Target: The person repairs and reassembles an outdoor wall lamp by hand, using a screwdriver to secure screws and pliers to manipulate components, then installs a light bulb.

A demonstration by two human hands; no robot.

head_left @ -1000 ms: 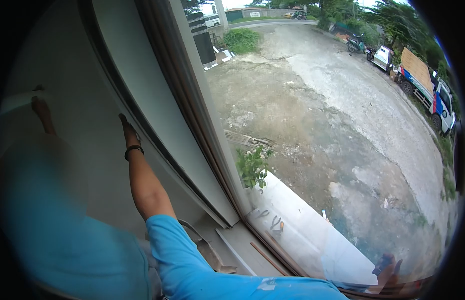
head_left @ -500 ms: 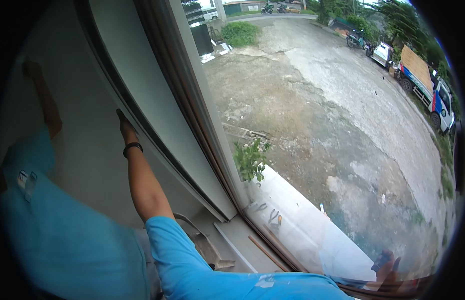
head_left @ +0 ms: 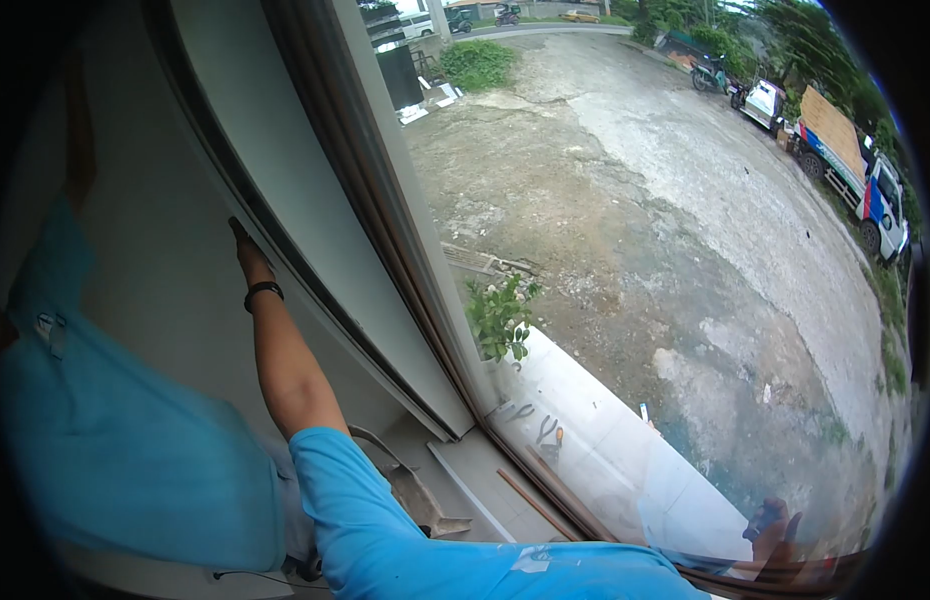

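My left hand point(head_left: 250, 255), with a dark band on the wrist, reaches up to the black edge strip point(head_left: 210, 130) of a tall pale panel point(head_left: 255, 120). Its fingers look stretched out along the panel, with no object visible in them. A dark hand shape point(head_left: 772, 525) shows at lower right, by the brown window frame point(head_left: 785, 570). It seems to be my right hand or its reflection in the glass; its fingers are too dim to read. Pliers point(head_left: 547, 428) and an orange-handled tool point(head_left: 559, 436) lie on the white ledge point(head_left: 625, 450) beyond the frame.
At left stands a person in a blue shirt point(head_left: 135, 430), one arm raised. A grey scoop-shaped object point(head_left: 420, 495), a white strip point(head_left: 470, 492) and a brown strip point(head_left: 535, 505) lie below my arm. Outside are a leafy plant point(head_left: 500, 315) and a parked truck point(head_left: 855, 165).
The other person's raised arm has moved higher, and their body has shifted slightly. A cable now shows at the bottom left. Vehicles on the far road have moved. My left hand stays at the panel.
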